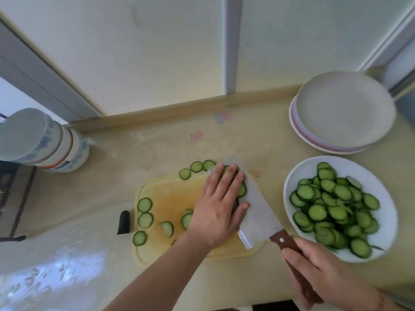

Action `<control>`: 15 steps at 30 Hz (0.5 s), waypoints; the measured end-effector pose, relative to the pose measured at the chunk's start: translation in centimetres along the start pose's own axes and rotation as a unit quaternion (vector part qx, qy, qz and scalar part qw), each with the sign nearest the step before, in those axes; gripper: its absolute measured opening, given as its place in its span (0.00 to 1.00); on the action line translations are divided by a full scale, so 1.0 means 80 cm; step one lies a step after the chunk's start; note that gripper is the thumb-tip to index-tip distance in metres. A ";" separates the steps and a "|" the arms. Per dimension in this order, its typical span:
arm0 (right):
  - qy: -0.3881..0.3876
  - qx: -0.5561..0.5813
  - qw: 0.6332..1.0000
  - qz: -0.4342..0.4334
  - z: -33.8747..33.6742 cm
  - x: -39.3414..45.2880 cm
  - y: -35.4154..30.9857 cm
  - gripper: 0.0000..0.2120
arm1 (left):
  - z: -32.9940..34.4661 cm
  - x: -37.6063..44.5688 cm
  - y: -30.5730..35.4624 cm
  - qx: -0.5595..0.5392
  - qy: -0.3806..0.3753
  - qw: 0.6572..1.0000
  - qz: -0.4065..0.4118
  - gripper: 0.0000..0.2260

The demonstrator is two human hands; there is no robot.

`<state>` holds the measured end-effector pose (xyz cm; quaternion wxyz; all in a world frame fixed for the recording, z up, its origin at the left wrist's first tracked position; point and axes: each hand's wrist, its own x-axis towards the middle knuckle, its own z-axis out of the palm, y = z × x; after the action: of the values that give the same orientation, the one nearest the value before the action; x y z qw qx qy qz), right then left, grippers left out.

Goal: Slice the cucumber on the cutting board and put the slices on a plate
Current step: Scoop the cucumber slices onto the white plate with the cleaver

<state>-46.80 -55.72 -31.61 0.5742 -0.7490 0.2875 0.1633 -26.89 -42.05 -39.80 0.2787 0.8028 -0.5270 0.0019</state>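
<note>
Slices (241, 189) lie on the flat knife (258, 207), over the board (170, 198). The left hand (219, 205) is spread flat and presses them down on the blade. The right hand (323, 272) is curled round the brown handle. More slices sit loose on the board and on the counter (157, 149) behind it. The plate (294, 182) to the right is already heaped with them.

They look thin, wet and light, so they may slip. Best carry them flat on the blade, with the palm on top.

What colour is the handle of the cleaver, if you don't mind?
Reddish-brown wood with a pale rivet, seen in the head view: cleaver handle, held by the right hand.
</note>
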 end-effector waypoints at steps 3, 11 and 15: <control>0.071 0.042 0.997 0.006 -0.031 -0.037 0.019 0.15 | 0.021 0.032 0.047 -0.013 -0.013 0.999 0.030 0.25; 0.169 0.042 0.983 0.064 -0.106 -0.113 0.080 0.09 | 0.099 0.123 0.154 -0.080 -0.018 0.986 0.147 0.18; 0.186 0.085 0.973 0.104 -0.126 -0.117 0.085 0.14 | 0.130 0.142 0.172 -0.099 0.033 0.984 0.146 0.14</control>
<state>-59.17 -64.25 -28.53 0.5520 -0.6808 0.4783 0.0546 -36.55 -60.35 -39.09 0.3710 0.6853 -0.6265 0.0161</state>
